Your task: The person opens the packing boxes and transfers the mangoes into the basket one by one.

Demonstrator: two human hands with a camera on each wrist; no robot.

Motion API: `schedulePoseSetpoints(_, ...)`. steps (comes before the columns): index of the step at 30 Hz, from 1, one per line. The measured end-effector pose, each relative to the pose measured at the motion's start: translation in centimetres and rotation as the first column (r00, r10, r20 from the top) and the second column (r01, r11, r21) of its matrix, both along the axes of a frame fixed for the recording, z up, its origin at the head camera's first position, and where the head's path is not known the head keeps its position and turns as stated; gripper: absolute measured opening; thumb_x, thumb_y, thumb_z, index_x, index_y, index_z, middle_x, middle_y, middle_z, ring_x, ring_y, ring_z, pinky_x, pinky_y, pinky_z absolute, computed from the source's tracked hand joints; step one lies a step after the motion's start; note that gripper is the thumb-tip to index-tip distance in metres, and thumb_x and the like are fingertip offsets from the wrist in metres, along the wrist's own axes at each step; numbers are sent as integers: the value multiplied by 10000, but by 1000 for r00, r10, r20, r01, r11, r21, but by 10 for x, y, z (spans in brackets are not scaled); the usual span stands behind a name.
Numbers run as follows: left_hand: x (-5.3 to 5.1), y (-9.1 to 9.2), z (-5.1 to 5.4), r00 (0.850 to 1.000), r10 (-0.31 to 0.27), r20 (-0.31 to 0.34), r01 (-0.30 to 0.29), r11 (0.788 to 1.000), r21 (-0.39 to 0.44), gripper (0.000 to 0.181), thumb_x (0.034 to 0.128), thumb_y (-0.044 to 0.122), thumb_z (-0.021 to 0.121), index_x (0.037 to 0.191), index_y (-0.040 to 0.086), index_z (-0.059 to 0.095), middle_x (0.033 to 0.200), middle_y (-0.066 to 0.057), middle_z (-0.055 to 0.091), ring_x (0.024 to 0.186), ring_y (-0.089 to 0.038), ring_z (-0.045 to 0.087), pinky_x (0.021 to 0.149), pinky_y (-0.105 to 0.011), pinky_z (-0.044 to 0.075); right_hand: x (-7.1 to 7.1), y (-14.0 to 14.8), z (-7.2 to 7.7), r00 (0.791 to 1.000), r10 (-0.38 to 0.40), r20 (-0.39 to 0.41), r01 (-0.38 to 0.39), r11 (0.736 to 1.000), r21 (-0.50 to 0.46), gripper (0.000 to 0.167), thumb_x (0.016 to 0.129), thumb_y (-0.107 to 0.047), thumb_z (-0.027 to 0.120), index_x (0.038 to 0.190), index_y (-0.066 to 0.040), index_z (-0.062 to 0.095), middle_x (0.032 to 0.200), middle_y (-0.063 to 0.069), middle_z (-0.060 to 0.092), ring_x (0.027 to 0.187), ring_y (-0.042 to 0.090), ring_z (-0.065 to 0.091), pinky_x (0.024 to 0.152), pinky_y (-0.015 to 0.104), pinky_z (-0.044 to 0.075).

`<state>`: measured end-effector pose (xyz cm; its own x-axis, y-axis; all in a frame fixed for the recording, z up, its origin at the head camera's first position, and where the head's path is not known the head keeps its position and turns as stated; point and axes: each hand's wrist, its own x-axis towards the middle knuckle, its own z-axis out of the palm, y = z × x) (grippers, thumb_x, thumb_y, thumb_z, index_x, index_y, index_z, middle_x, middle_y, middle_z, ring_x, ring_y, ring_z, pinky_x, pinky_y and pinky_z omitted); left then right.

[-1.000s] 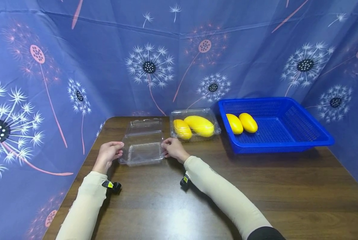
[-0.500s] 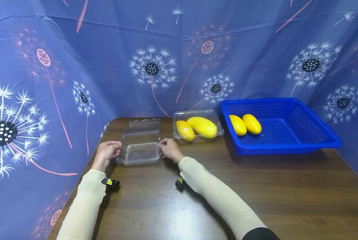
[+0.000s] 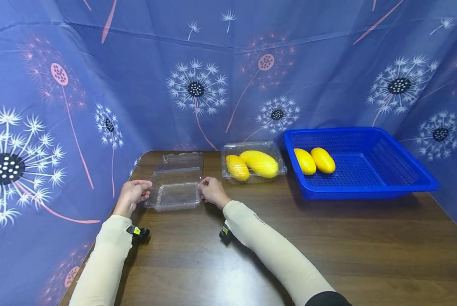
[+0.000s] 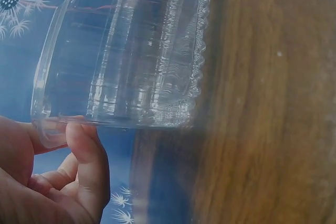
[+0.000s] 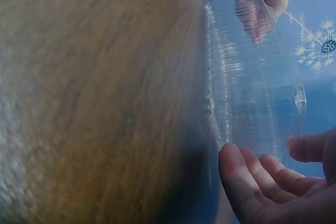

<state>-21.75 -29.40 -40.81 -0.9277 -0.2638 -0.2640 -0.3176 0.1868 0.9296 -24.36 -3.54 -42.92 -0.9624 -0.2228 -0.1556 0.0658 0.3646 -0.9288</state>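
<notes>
A clear plastic clamshell box lies at the left of the table with its lid folded back toward the curtain. My left hand pinches the box's left rim between thumb and fingers, which shows closely in the left wrist view, where the ribbed wall of the box rises above the hand. On the opposite side my right hand holds the right edge. The right wrist view has its thumb at the rim and the fingertips by the wall. Nothing is visible inside the box.
Right of the open box stands a second clear box with two yellow mangoes inside. Beside it, a blue plastic basket holds two more mangoes at its left end. A blue dandelion-print curtain borders the wooden table.
Both hands have shifted slightly left together with the clear open box, keeping their hold. The camera view has also turned a little. The mangoes and basket stay in place.
</notes>
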Motion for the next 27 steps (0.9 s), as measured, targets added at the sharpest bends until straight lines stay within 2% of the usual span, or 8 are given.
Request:
schedulePoseSetpoints(4,0,-1,-1,1000,11,7,-11,1000,-9,268,956,60,552,1168,-104,535,754,84,593,585,-5,538,545,-137,523,3,-2,0,1000,4,-18,-4,1000,19,153,973,-140,557,987,-7,632,704,38,566,573,109,547,448,188,477)
schedulePoseSetpoints(9,-1,-1,0,1000,21,-8,-21,1000,-20,202,949,50,546,1104,-80,554,734,93,578,574,3,531,533,-134,520,3,-4,0,999,5,-45,-4,1000,14,153,968,-132,558,984,1,631,760,116,633,572,116,560,431,178,462)
schedulePoseSetpoints(18,0,4,0,999,29,-22,-32,986,-165,223,959,46,543,1113,-113,554,696,69,588,546,-7,532,498,-155,511,5,-3,-3,1000,-5,-27,5,1000,-2,152,971,-135,559,1001,-3,629,824,165,654,619,161,610,441,181,472)
schedulePoseSetpoints(22,-1,7,2,998,45,-45,-55,967,-251,270,956,68,568,1158,-111,563,721,18,623,538,-19,542,488,-164,505,5,-4,-3,999,-9,-37,8,1000,-22,176,972,-133,560,1070,5,605,864,154,644,659,195,636,454,175,475)
schedulePoseSetpoints(27,-2,9,2,997,48,-64,-70,911,-406,305,943,98,594,1185,-87,582,783,-147,695,502,-29,556,470,-183,489,2,-3,-5,995,1,-103,1,1000,16,223,957,-135,587,1116,21,582,810,83,628,587,117,574,464,178,469)
